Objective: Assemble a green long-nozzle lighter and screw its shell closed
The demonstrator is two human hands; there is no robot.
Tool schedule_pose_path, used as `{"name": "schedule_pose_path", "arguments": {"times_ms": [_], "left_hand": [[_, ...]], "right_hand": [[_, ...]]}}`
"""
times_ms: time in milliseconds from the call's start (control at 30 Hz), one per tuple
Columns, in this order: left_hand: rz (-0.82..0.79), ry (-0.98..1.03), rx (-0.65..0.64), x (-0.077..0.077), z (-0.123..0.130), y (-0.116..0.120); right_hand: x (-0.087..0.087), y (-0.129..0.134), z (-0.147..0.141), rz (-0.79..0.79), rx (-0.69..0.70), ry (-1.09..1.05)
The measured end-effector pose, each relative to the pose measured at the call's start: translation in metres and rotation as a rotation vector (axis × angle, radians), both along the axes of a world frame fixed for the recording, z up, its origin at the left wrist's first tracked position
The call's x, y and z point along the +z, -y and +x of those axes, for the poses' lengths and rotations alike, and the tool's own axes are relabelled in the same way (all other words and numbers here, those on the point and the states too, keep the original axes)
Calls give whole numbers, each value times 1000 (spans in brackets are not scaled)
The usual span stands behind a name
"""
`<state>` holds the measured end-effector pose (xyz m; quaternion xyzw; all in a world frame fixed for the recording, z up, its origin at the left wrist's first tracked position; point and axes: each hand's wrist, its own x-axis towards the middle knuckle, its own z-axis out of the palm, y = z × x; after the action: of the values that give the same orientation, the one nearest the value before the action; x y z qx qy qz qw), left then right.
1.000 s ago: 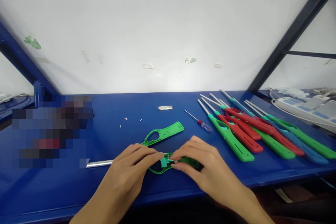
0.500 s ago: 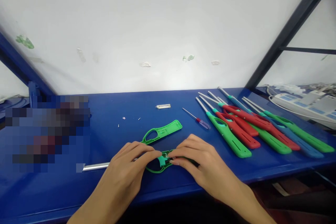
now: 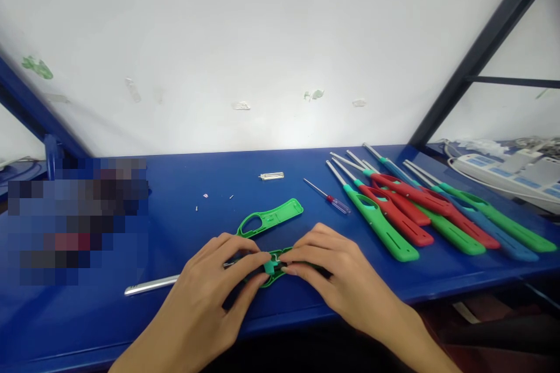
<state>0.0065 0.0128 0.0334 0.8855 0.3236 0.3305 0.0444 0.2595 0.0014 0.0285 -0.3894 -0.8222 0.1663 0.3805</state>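
An opened green lighter half-shell (image 3: 265, 284) lies near the table's front edge, its inner parts exposed. My left hand (image 3: 219, 280) pinches the teal trigger (image 3: 269, 267) inside it between thumb and forefinger. My right hand (image 3: 330, 262) closes over the shell's handle end, fingertips pressed at a small dark part beside the trigger; the fingers partly hide it. From under my left hand a silver metal tube (image 3: 151, 285) sticks out leftward. Just behind the hands rests the other green half-shell (image 3: 280, 215), inner side up.
To the right lie several long-necked lighters (image 3: 380, 227) in green, red and blue. A screwdriver (image 3: 335, 203), a clear slim piece (image 3: 272, 175) and tiny screws (image 3: 231, 196) are farther back. A white power strip (image 3: 511, 175) is at far right; the left side is blurred.
My left thumb has come forward to the trigger, now pinching it with the forefinger. The metal tube's free end has shifted left and slightly down. My right hand stays nearly still.
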Motion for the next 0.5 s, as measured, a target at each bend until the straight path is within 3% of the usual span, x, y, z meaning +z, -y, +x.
{"name": "schedule_pose_path", "arguments": {"times_ms": [300, 500], "left_hand": [[-19, 23, -47, -1, 1, -3], [-27, 49, -92, 1, 1, -3]], "right_hand": [[2, 2, -1, 52, 4, 56], [3, 8, -4, 204, -31, 154]]}}
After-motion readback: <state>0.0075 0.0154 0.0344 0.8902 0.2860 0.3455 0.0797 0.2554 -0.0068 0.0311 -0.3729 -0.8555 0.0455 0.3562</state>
